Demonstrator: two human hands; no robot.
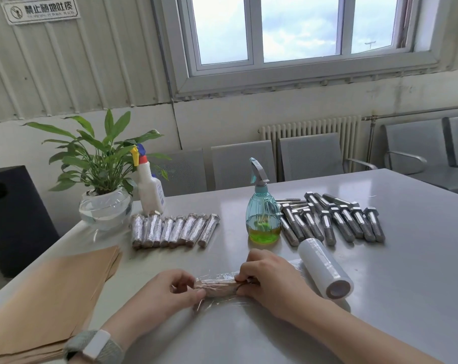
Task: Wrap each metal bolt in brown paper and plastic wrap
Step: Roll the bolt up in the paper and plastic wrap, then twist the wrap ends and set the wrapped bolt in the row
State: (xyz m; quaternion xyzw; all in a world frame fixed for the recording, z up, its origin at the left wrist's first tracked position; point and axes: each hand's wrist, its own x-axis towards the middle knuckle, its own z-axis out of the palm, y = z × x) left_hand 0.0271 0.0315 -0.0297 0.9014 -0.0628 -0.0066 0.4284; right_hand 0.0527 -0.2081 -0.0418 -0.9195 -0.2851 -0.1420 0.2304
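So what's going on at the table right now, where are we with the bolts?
A person is wrapping one bolt: the left hand and right hand grip the ends of a paper-wrapped bolt with plastic film around it. The plastic wrap roll lies just right of the hands. A row of finished wrapped bolts lies behind, bare metal bolts wait to the right past the teal spray bottle, and brown paper sheets are stacked on the left.

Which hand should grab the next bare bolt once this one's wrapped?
Probably the right hand. The unwrapped bolts lie on its side, beyond the plastic wrap roll. The left hand sits nearer the brown paper.
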